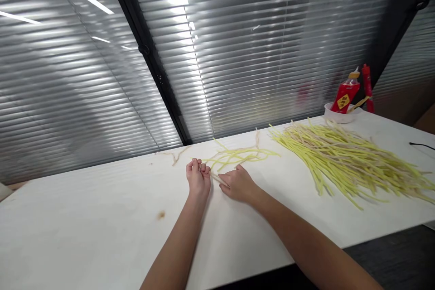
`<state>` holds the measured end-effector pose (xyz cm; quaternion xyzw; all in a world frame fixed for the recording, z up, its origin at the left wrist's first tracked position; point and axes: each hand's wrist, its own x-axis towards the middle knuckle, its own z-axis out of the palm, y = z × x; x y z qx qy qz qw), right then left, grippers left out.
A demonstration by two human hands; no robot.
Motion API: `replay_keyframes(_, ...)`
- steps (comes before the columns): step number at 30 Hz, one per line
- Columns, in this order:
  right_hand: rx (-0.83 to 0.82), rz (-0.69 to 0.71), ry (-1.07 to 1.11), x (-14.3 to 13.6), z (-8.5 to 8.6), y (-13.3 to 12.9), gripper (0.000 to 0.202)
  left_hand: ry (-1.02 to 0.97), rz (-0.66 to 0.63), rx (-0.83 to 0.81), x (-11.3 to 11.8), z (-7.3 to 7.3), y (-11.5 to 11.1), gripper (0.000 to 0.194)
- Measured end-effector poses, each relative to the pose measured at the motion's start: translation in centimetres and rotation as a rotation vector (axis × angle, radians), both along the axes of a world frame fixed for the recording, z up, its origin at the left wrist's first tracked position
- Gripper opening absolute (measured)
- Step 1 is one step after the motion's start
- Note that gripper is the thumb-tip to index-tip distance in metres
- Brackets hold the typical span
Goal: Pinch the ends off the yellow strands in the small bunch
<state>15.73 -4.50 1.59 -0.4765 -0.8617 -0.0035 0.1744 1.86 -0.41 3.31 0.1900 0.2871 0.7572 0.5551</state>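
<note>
Between my hands runs a short length of beige pipe cleaner (215, 176), slanting down to the right. My left hand (199, 179) is closed around its upper end, with the fingers curled in. At the lower end, my right hand (239, 183) pinches it between thumb and fingers; the exact grip is partly hidden. Just beyond both hands lie several loose yellow pipe cleaners (234, 156), crossing each other on the white table (112, 217). A twisted beige piece (257, 139) rests behind them.
To the right spreads a large pile of yellow and beige pipe cleaners (340, 158). A white bowl (335, 115) at the back right holds a red bottle (345, 95). Bent beige scraps (176, 156) lie at back left. Glass with blinds (238, 54) borders the table.
</note>
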Motion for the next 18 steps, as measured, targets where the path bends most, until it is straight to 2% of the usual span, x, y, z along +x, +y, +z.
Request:
replay_keyframes(7, 0.048, -0.003, 0.021, -0.05, 0.02, 0.06, 0.041, 0.011, 0.025, -0.009, 0.02, 0.0, 0.01, 0.03)
replay_keyframes(11, 0.058, 0.003, 0.004, -0.2, -0.13, 0.16, 0.031, 0.018, 0.035, -0.015, 0.08, -0.11, -0.02, 0.03)
replay_keyframes(18, 0.066, -0.001, -0.007, -0.33, -0.09, 0.23, 0.026, 0.038, 0.031, -0.013, 0.04, -0.01, -0.08, 0.031)
